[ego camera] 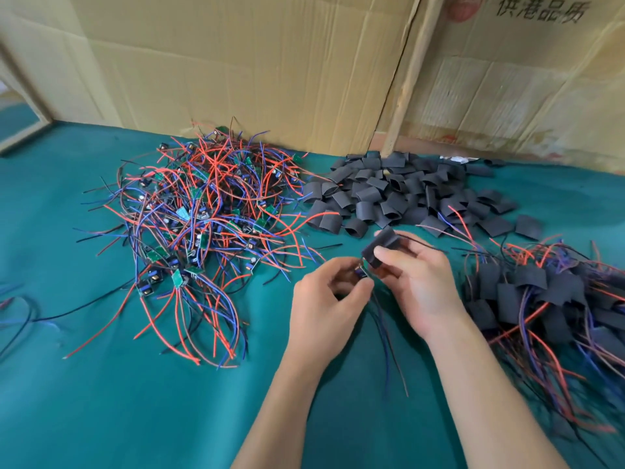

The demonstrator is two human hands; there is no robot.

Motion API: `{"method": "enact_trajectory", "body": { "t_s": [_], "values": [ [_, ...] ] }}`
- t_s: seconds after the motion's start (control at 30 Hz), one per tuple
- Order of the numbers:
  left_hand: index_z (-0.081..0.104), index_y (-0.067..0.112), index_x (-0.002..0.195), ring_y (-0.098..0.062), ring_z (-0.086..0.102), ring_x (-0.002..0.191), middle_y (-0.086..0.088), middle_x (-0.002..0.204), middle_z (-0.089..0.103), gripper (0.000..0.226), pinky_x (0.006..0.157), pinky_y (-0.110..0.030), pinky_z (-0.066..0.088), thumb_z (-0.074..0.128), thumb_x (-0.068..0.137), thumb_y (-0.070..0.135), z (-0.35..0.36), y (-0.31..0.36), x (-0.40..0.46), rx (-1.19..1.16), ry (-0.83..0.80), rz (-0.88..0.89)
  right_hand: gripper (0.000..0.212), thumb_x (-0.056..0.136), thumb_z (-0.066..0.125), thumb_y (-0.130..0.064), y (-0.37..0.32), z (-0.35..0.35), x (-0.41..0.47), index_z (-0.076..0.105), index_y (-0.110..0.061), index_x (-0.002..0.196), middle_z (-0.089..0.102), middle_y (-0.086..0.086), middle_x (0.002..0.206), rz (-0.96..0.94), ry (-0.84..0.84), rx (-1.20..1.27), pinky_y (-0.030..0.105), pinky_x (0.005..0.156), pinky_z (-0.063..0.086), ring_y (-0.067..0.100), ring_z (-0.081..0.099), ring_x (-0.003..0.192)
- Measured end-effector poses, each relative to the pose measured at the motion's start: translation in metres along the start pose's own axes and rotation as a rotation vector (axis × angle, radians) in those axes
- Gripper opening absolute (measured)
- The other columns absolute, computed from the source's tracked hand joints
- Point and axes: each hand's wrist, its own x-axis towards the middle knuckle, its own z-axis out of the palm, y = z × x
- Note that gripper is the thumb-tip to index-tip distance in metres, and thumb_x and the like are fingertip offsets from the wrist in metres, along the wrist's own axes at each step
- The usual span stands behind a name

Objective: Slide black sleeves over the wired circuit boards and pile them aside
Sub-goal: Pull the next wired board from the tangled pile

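My left hand (326,301) pinches a small wired circuit board (361,273), whose dark wires hang down toward me. My right hand (417,280) grips a black sleeve (380,247) just above and right of the board, its open end touching the board's tip. A tangled heap of bare boards with red, blue and black wires (203,214) lies at the left. A heap of loose black sleeves (406,191) lies behind my hands. Sleeved boards (541,292) are piled at the right.
A green cloth (118,401) covers the table. Flattened cardboard boxes (253,62) stand along the far edge, with a wooden slat (406,89) leaning between them. A few stray wires (13,309) lie at the left edge.
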Motion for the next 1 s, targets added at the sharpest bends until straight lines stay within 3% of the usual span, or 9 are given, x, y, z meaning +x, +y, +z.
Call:
{"method": "enact_trajectory", "body": {
  "t_s": [0.17, 0.3, 0.37, 0.47, 0.57, 0.77, 0.9, 1.0],
  "values": [
    [0.062, 0.027, 0.098, -0.004, 0.070, 0.071, 0.015, 0.084, 0.071, 0.025, 0.079, -0.034, 0.059, 0.080, 0.083, 0.017, 0.005, 0.000, 0.004, 0.016, 0.087, -0.022, 0.033, 0.069, 0.075, -0.004, -0.005, 0.005, -0.003, 0.072, -0.009, 0.101, 0.072, 0.011, 0.094, -0.026, -0.100, -0.090, 0.028, 0.076, 0.058, 0.021, 0.068, 0.083],
    [0.053, 0.026, 0.086, 0.010, 0.061, 0.067, 0.017, 0.080, 0.063, 0.030, 0.075, -0.016, 0.050, 0.079, 0.081, 0.011, 0.016, 0.010, 0.015, 0.028, 0.127, 0.014, 0.024, 0.084, 0.069, 0.005, -0.010, 0.004, -0.003, 0.073, -0.012, 0.101, 0.073, 0.008, 0.089, -0.085, -0.062, -0.147, 0.028, 0.070, 0.057, 0.021, 0.069, 0.079],
    [0.055, 0.025, 0.088, 0.004, 0.065, 0.069, 0.011, 0.081, 0.064, 0.028, 0.077, -0.022, 0.053, 0.075, 0.082, 0.006, 0.023, 0.014, 0.021, 0.014, 0.091, 0.046, 0.022, 0.089, 0.065, 0.005, -0.014, -0.001, -0.002, 0.072, -0.014, 0.098, 0.072, 0.004, 0.086, -0.100, -0.023, -0.133, 0.028, 0.064, 0.056, 0.020, 0.068, 0.076],
    [0.064, 0.022, 0.096, -0.021, 0.074, 0.071, 0.001, 0.077, 0.066, 0.024, 0.078, -0.035, 0.058, 0.070, 0.085, 0.001, 0.035, 0.012, 0.026, -0.075, 0.054, 0.028, 0.016, 0.091, 0.068, 0.001, -0.018, -0.008, 0.001, 0.069, -0.013, 0.096, 0.070, 0.009, 0.093, -0.099, 0.055, -0.105, 0.032, 0.063, 0.056, 0.025, 0.067, 0.081],
    [0.071, 0.015, 0.102, -0.020, 0.073, 0.073, 0.003, 0.078, 0.068, 0.022, 0.076, -0.031, 0.058, 0.071, 0.085, 0.002, 0.042, 0.007, 0.026, -0.123, 0.102, 0.036, 0.016, 0.090, 0.070, 0.000, -0.016, -0.014, 0.004, 0.067, -0.010, 0.102, 0.069, 0.015, 0.101, -0.093, 0.091, -0.105, 0.036, 0.071, 0.059, 0.030, 0.068, 0.090],
    [0.069, 0.013, 0.099, -0.017, 0.075, 0.074, 0.001, 0.087, 0.074, 0.019, 0.080, -0.036, 0.061, 0.075, 0.084, 0.003, 0.043, 0.003, 0.031, -0.164, 0.128, -0.002, 0.023, 0.089, 0.068, 0.004, -0.014, -0.017, 0.003, 0.070, -0.006, 0.109, 0.069, 0.015, 0.096, -0.096, 0.042, -0.145, 0.032, 0.072, 0.059, 0.027, 0.068, 0.087],
    [0.067, 0.012, 0.100, -0.022, 0.075, 0.074, -0.004, 0.085, 0.074, 0.023, 0.078, -0.039, 0.060, 0.075, 0.081, 0.002, 0.043, 0.005, 0.033, -0.157, 0.121, -0.004, 0.016, 0.091, 0.066, 0.002, -0.014, -0.019, 0.005, 0.071, -0.011, 0.098, 0.072, 0.008, 0.089, -0.084, 0.007, -0.150, 0.029, 0.069, 0.058, 0.024, 0.070, 0.081],
    [0.067, 0.013, 0.094, -0.014, 0.073, 0.063, 0.001, 0.072, 0.072, 0.016, 0.066, -0.026, 0.055, 0.073, 0.082, 0.005, 0.044, 0.004, 0.034, -0.073, 0.095, 0.024, 0.017, 0.093, 0.061, 0.002, -0.014, -0.017, 0.003, 0.072, -0.008, 0.101, 0.073, 0.009, 0.087, -0.037, -0.047, -0.110, 0.028, 0.062, 0.055, 0.024, 0.069, 0.077]
  ]
}}
